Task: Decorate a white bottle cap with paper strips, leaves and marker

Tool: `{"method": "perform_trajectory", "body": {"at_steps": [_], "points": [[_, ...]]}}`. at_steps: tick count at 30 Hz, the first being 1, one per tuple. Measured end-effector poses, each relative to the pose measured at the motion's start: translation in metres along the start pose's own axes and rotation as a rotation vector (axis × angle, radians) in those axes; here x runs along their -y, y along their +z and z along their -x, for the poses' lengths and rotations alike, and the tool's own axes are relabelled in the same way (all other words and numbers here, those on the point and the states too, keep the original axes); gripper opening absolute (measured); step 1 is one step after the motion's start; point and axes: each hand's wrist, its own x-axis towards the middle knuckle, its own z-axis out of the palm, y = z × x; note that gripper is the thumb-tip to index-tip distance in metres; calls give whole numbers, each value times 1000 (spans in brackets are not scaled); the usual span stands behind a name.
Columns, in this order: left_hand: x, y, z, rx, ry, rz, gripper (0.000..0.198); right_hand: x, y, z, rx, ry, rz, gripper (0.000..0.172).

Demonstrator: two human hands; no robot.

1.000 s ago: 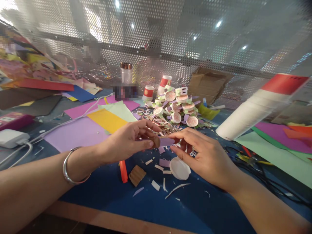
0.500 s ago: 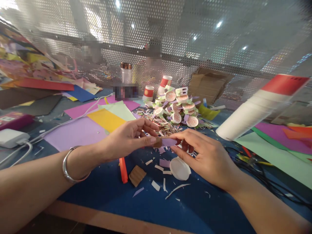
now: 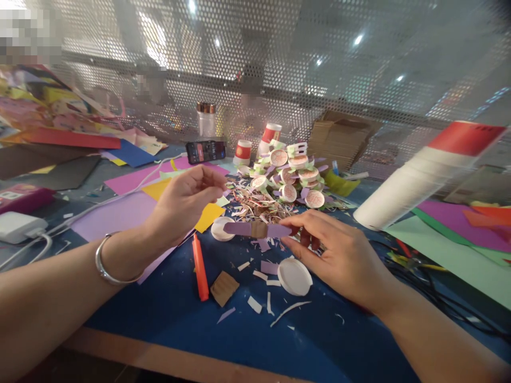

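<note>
Between the thumb and fingers of my right hand (image 3: pixel 339 258) is the right end of a purple paper strip (image 3: pixel 277 230), with a brown cardboard piece (image 3: pixel 259 229) across its middle. The strip is held level above the table, and its left end overlaps a white paper disc (image 3: pixel 223 230) in view. My left hand (image 3: pixel 189 197) is raised to the left of the strip, apart from it. Its fingers are curled and the thumb is close to the fingertips; whatever may be pinched there is too small to make out. An orange marker (image 3: pixel 200 268) lies below that hand.
A brown cardboard square (image 3: pixel 224 288), a white round lid (image 3: pixel 294 276) and paper scraps lie in front. Behind are a pile of small decorated discs (image 3: pixel 288 192), a phone (image 3: pixel 206 151) and a jar (image 3: pixel 206 119). Stacked paper cups (image 3: pixel 423 178) lean at right, near black cables (image 3: pixel 431 295).
My left hand has let go of the strip and moved up and left, uncovering the strip's left end and the white disc. My right hand has stayed nearly still, keeping its hold.
</note>
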Motion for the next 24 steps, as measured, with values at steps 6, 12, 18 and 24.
{"method": "perform_trajectory", "body": {"at_steps": [6,12,18,24], "points": [[-2,1,1,38,13,-68,5,-2,0,0,20,36,-5,17],[1,-1,-1,43,20,-133,11,-3,1,1,59,45,-12,17],[-2,-4,-2,186,171,-561,30,-3,2,0,91,41,-21,18],[-8,-6,0,132,304,-683,35,0,6,-1,138,86,-27,19]]}}
